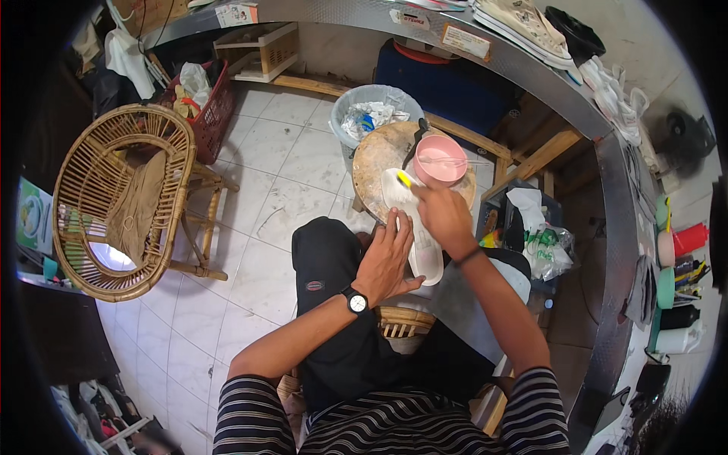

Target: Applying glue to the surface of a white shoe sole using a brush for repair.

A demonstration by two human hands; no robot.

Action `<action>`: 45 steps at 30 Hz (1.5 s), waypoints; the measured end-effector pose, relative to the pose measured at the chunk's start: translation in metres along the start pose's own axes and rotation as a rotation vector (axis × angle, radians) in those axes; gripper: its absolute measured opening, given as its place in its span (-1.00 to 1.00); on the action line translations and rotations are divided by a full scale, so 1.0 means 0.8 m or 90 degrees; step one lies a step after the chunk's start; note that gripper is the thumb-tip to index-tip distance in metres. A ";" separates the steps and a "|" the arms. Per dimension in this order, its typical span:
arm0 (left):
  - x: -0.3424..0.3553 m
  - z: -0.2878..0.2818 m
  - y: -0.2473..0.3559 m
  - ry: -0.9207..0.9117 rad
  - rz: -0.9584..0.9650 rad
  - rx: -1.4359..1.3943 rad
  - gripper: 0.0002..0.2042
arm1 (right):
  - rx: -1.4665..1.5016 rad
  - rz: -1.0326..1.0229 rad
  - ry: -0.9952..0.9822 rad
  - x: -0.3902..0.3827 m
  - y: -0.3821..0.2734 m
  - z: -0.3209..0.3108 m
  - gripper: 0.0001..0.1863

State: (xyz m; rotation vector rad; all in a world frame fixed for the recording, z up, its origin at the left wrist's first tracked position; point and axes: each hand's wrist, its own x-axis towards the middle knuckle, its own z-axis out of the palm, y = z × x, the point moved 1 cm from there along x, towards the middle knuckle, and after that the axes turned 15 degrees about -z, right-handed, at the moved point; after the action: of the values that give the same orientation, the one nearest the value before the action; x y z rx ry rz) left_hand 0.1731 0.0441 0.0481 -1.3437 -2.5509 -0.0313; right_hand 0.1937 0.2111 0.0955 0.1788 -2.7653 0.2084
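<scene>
A pale, shoe-shaped insole (427, 262) lies lengthwise, its far end on a round wooden stool top (371, 163) and its near end over my lap. My left hand (385, 258) rests flat on the insole's left side, fingers stretched out and thumb apart. Bent over the far half, my right hand (447, 216) is closed round a small brush with a yellow head (403, 179), which touches the insole; its handle is mostly hidden by my fingers. Just beyond my right hand stands a pink bowl (440, 148) with a thin clear stick lying across it. A black-handled tool (418, 140) lies beside the bowl.
A lined waste bin (376, 114) holding crumpled white scraps stands behind the stool. To the left are a rattan chair (125, 201) and a red basket (208, 114). A metal-edged counter (349, 21) curves round the back and right. Plastic bags (547, 246) lie at the right.
</scene>
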 end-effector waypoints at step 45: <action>0.001 -0.004 -0.003 -0.006 0.016 0.029 0.08 | -0.052 0.026 -0.144 0.191 0.194 -0.008 -0.72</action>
State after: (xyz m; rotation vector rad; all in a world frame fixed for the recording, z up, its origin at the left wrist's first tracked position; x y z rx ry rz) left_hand 0.1709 0.0430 0.0515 -1.3611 -2.5270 0.0388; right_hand 0.0311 0.3498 0.1380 0.1314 -2.9974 0.0911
